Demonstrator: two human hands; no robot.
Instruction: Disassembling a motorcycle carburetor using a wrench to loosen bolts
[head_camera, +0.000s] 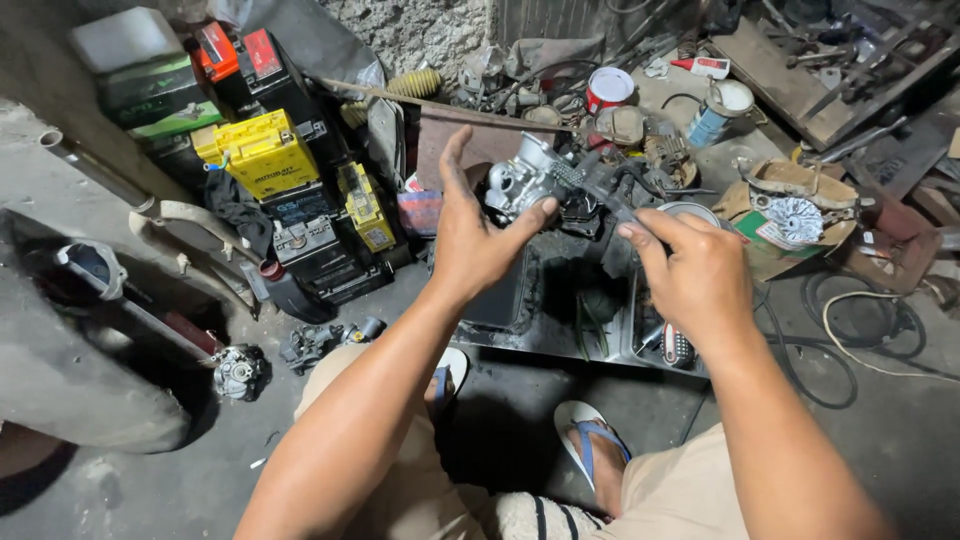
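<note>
Hands over a greasy tray (560, 345): our left hand (478, 235) grips a carburetor (520, 182); our right hand (693, 272) pinches a dark tool (598, 185) against it.

The left hand (478, 232) cradles a silvery carburettor (520, 182), thumb pressed on its side and fingers spread upward. The right hand (690, 272) grips a dark tool (592, 186) whose tip lies against the carburettor. Below them sits a grimy metal tray (545, 335) on the concrete floor (150, 480), just ahead of two feet in blue-strapped sandals (585, 437). To the left stand stacked batteries (268, 152), one yellow. A red-and-white can (608, 88) stands behind, among scattered engine parts.
</note>
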